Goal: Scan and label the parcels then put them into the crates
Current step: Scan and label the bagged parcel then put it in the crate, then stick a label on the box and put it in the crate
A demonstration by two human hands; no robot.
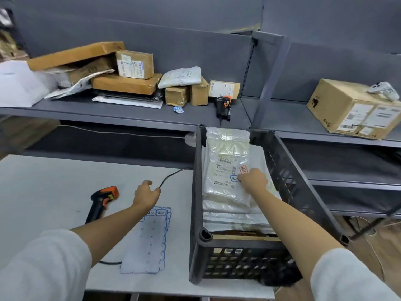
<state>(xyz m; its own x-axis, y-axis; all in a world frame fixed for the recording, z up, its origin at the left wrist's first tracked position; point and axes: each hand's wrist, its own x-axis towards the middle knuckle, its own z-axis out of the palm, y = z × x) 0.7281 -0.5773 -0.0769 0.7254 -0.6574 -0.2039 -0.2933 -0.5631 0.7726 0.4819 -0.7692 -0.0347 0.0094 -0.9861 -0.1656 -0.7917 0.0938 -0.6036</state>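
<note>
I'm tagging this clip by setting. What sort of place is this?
Probably a parcel sorting or mail room: labelled parcels piled on grey shelves, a handheld scanner and sticker sheet on the table, and a black crate full of bagged parcels.

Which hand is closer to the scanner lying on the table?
Left. The left hand hovers just right of the scanner; the right hand is farther right, in the crate.

No text readable anywhere. Top parcel in crate carried printed label with barcode, red sticker, blue-edged sticker; all characters blurred. Sticker sheet on table showed print too small. Shelf boxes bore illegible shipping labels.
</note>
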